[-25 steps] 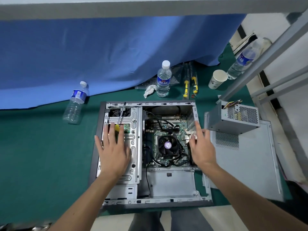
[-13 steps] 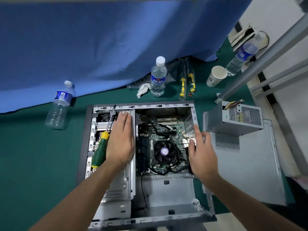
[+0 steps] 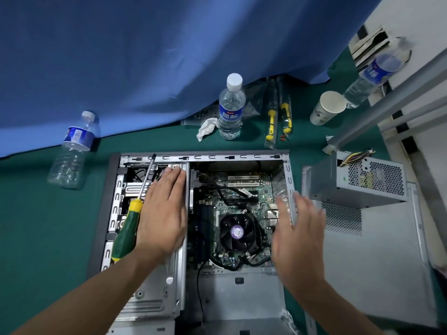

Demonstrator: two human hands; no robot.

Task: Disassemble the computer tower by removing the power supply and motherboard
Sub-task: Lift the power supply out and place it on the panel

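A clear plastic water bottle with a blue label is shown lying on the green table covering at far left, below a draped blue cloth. The opened grey metal computer tower is laid on its side at centre. A screwdriver with a green and yellow handle is seen resting on the silver metal drive cage, its shaft pointing away from the viewer. The left hand is spread flat on the cage, fingers extended and together, touching the handle's right side without gripping it. The green motherboard is seated inside the tower, right of the cage, with a black round cooling fan upon it and black cables crossing it. Behind the tower, an upright capped water bottle is flanked by a crumpled white tissue and two yellow-handled tools in clear packets. The right hand, blurred, is held open with fingers spread, empty, over the tower's right wall. The grey perforated metal power supply stands outside the tower, on the detached grey side panel, its coloured wires showing on top. A white paper cup and another bottle are seen at upper right.
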